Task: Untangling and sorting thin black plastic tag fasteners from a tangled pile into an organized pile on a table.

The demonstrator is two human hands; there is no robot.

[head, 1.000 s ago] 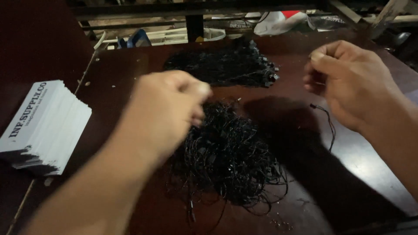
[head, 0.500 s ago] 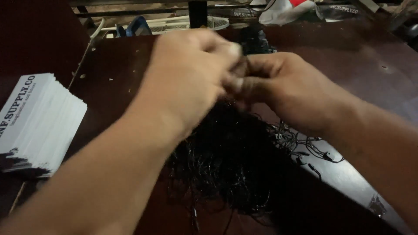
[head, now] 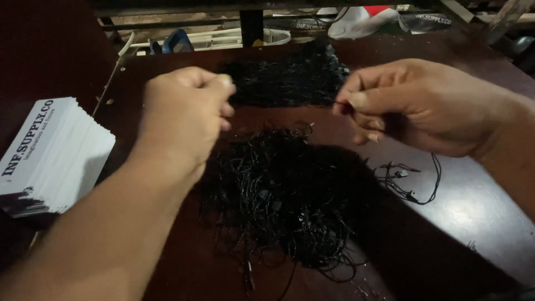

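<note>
Two hands over a heap of black strings

I see my left hand (head: 186, 114) curled into a loose fist, knuckles up; I cannot tell if it holds anything. My right hand (head: 415, 106) pinches a thin black string (head: 339, 103) between thumb and finger. Both hang above the big pile of black strings (head: 284, 195) on the dark table (head: 473, 212). A stack of white cards (head: 53, 156) sits far left.

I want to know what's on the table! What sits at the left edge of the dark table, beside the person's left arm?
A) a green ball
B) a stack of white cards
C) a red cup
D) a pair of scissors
B: a stack of white cards lies at the left of the table, beside the left hand and its arm.
</note>
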